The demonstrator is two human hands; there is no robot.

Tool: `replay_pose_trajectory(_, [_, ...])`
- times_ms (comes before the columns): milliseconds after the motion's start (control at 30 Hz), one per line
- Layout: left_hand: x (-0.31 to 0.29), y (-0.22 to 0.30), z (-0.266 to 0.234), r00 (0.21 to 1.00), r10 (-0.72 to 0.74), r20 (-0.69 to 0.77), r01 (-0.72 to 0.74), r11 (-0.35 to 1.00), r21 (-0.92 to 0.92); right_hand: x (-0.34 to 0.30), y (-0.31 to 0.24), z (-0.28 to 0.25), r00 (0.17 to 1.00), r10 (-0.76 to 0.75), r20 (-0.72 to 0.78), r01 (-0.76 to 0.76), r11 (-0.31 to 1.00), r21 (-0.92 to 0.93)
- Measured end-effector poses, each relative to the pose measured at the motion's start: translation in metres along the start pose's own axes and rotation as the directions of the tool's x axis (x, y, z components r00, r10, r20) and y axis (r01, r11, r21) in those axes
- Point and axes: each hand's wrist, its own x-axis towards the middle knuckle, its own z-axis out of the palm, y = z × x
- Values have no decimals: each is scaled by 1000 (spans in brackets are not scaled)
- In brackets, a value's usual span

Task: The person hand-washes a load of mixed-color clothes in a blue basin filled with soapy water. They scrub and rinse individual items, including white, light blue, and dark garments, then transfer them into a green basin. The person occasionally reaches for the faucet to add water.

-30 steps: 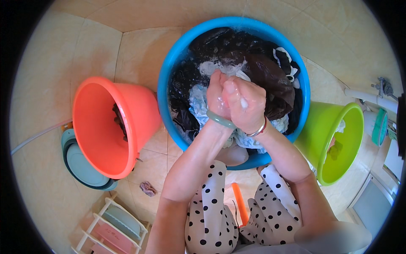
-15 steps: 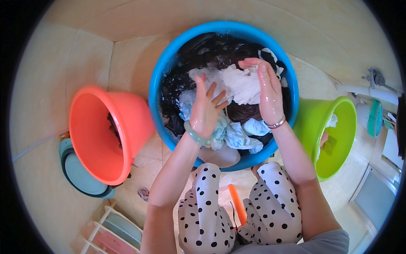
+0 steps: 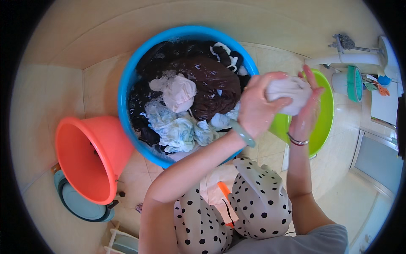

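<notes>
Now, blue tub (image 3: 124,91): it has slid left in the view, and both hands have left it; half a second ago they stood apart above its water. Packed with dark laundry (image 3: 169,55), a wet brown cloth (image 3: 218,86), crumpled blue-and-white cloth (image 3: 175,127) towards the person, and a pale wad (image 3: 179,93) against the brown.

Lime bucket (image 3: 320,135): right of the tub, and here's the action, the hands now in front of its mouth, hiding part of it.

Coral bucket (image 3: 112,137): over on the left, tipped mouth towards us, nobody near it.

Left hand (image 3: 257,103): yes, it has a grip! Fingers curled round the far side, thumb across the near side, clamped on wet white cloth.

Right hand (image 3: 310,109): much looser, fingers stretched and parted, palm facing the cloth from the right; whether it presses or merely sits close, I can't tell.

White bundle (image 3: 289,93): squeezed into a compact lump, held up between the two palms, tucked inside the left fingers' curl, just beside the right palm, clear of the tub.

Green bangle (image 3: 242,133): round the left wrist.
</notes>
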Motion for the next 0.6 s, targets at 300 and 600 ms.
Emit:
replay_pose_trajectory(300, [-3,-16,12,997,56,52,-63,989,136,11,38,-119,975,-106,-195,36,941,-335])
replay_pose_trajectory(600, [-34,-88,-200,953,-189,-236,285,299,911,-20,22,62,863,63,502,-158,976,149])
